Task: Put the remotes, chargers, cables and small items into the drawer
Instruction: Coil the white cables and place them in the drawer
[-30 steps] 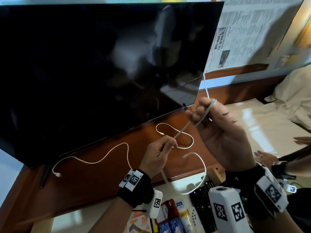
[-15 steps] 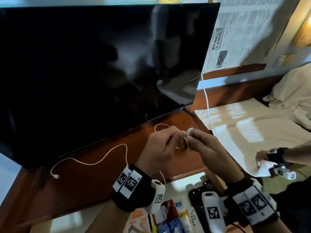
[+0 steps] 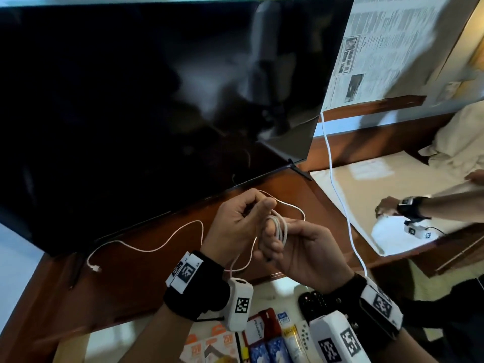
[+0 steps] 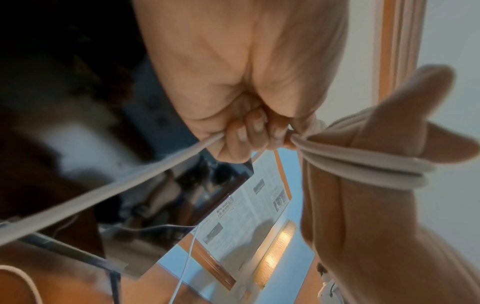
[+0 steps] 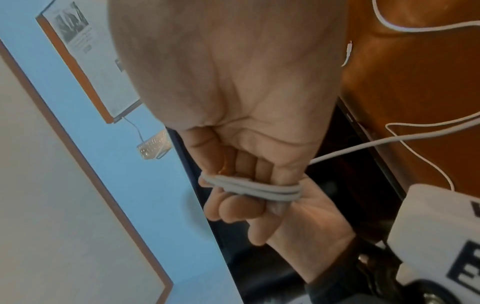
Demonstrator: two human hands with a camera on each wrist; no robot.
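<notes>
We wear a black band on our left wrist and another on our right; each carries white tags printed with black square codes and a white camera block coded alike.

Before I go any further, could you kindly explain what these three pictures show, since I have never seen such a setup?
No machine here: a person works with bare hands, wearing black wristbands that carry small cameras. One picture comes from a camera on the head, looking down; the other two look along each wrist at the fingers.

The left hand pinches a thin white charging cable and feeds it to the right hand, whose fingers have several turns of it wound round them, plain in the right wrist view. The cable's loose end lies on the brown wooden cabinet top, before a large black television screen. Below, a drawer holds a black remote control and small packets.
</notes>
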